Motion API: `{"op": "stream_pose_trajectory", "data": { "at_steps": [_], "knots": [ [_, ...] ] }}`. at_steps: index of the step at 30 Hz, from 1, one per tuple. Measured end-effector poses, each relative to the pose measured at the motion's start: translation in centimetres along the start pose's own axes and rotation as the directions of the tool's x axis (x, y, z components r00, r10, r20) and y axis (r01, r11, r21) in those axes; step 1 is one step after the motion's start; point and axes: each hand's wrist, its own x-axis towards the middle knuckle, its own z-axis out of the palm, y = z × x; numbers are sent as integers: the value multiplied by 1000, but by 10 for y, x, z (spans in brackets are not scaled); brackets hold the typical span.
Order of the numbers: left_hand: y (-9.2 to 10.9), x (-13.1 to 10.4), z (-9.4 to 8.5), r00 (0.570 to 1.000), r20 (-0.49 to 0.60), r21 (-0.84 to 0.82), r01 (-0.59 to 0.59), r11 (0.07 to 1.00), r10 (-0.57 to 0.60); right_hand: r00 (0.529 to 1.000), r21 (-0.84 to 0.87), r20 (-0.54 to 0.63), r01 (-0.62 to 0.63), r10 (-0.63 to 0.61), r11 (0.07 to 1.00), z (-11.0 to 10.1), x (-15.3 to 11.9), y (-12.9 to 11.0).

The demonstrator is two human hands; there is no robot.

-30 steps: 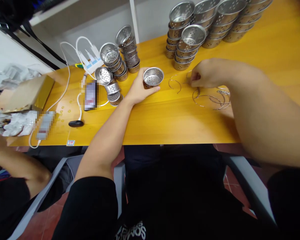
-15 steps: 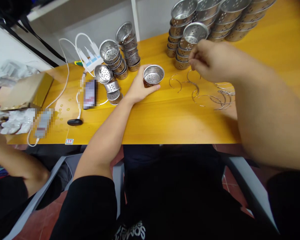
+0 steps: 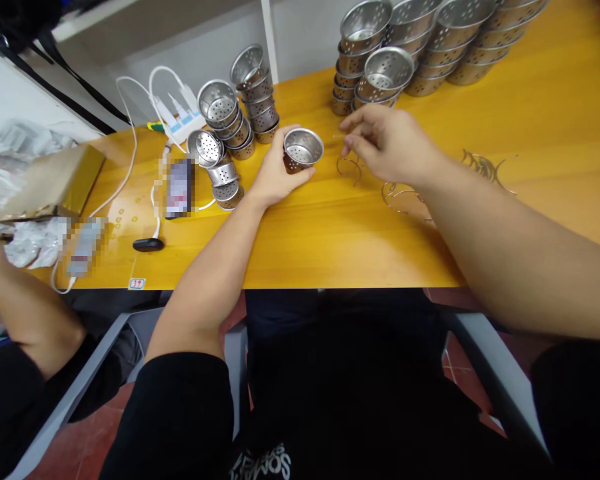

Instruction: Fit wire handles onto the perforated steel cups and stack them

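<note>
My left hand (image 3: 276, 175) is wrapped round a perforated metal cup (image 3: 303, 148), which stands upright with its mouth facing up. To its right, my right hand (image 3: 380, 141) is closed in a pinch above the table. A thin wire end pokes out from its fingertips toward the cup; most of that wire is hidden. Just below these fingers a curved wire (image 3: 350, 172) lies on the tabletop. More curved wires (image 3: 405, 199) are scattered under and beyond my right forearm, partly covered by it.
Stacks of perforated cups (image 3: 365, 63) stand at the back right, and others (image 3: 235, 123) at the back left. Further left are a power strip (image 3: 187, 127) with white cables, a phone (image 3: 179, 189), a black plug-like piece (image 3: 149, 245) and a cardboard box (image 3: 55, 183). Another person's arm (image 3: 30, 300) is at far left.
My right hand has moved left and slightly down, from beside the cup stack toward the held cup. My left hand stays round the cup, almost in place.
</note>
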Motion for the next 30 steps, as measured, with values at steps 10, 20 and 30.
{"op": "stream_pose_trajectory", "data": {
  "at_steps": [10, 20, 30],
  "knots": [
    [6, -1, 2, 999, -33, 3, 7, 1000, -7, 989, -29, -127, -81, 77, 996, 2, 2, -10],
    [7, -2, 13, 999, 40, -6, -36, 999, 37, 988, 64, -135, -61, 70, 996, 6, 0, -22],
    [21, -6, 23, 996, 63, -65, -53, 996, 57, 986, -1, -81, -148, 147, 989, 11, -1, -33]
  ]
}}
